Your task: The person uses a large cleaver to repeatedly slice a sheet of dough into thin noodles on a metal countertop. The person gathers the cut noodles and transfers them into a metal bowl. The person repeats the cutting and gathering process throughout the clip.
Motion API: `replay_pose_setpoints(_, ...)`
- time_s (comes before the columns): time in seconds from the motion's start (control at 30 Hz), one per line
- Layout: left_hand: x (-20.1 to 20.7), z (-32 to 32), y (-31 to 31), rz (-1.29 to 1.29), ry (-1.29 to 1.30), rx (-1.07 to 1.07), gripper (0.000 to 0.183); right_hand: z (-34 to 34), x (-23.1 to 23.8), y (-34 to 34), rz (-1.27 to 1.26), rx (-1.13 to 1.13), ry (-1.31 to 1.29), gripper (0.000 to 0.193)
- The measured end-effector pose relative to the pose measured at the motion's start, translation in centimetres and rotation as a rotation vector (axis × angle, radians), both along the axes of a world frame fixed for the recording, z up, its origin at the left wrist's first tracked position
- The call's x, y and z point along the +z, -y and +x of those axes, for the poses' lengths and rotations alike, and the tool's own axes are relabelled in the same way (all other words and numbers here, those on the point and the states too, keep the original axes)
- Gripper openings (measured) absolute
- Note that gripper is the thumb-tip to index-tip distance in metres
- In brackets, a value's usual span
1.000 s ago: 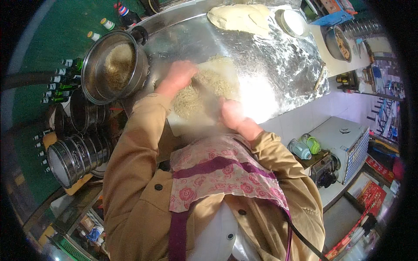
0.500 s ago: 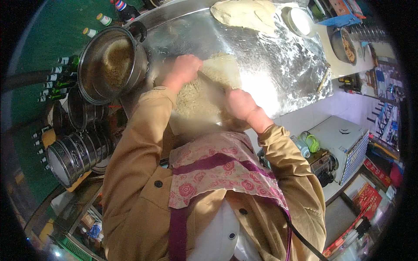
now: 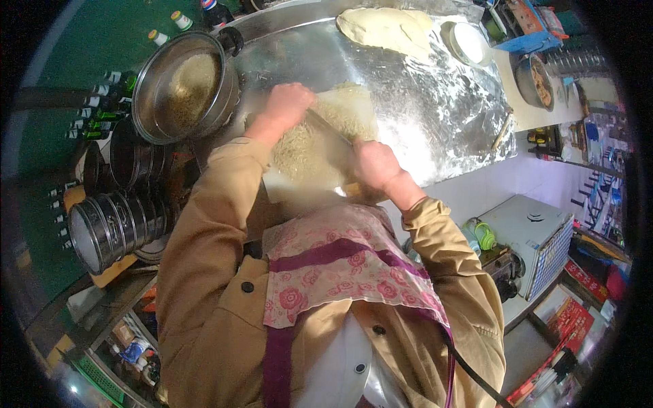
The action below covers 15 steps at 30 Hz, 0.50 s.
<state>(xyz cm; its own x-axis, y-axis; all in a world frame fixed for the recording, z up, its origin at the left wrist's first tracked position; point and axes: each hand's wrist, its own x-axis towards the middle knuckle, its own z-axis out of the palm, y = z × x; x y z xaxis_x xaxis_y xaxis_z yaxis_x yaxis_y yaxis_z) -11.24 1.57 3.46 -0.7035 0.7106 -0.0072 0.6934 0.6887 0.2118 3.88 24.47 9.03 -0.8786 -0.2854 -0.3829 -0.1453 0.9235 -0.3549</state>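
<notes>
My left hand (image 3: 287, 105) and my right hand (image 3: 377, 165) are both closed, one at each end of a long thin knife (image 3: 331, 128). Its blade runs slantwise between them, partly blurred. Beneath it, finely chopped pale greenish vegetable (image 3: 294, 155) covers a pale cutting board (image 3: 277, 192), heaped on both sides of the blade. I cannot make out what the vegetable is. The board's near edge lies just beyond my flowered apron.
A deep steel pot (image 3: 146, 112) with pale grainy contents stands left of the board. Flattened dough (image 3: 384, 30) lies at the back of the floured metal table (image 3: 435, 102), near a white bowl (image 3: 469, 42). Stacked steel steamers (image 3: 112, 231) are at far left, a white cabinet (image 3: 524, 224) at right.
Both hands keep their grip on the knife, which shows a little more sharply now. The surroundings have shifted slightly in view, the pot lying a bit higher and farther right.
</notes>
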Motion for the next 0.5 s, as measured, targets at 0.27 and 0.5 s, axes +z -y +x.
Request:
replay_pose_setpoints(0.27,-3.0,0.9,2.4,-0.068,0.089,0.084,0.016,0.0,0.0,2.0,0.048,0.097,0.092,0.041)
replay_pose_setpoints(0.5,-4.1,2.0,2.3,-0.03,0.118,0.072,0.011,1.0,-5.0,1.3,0.024,0.034,0.057,0.037)
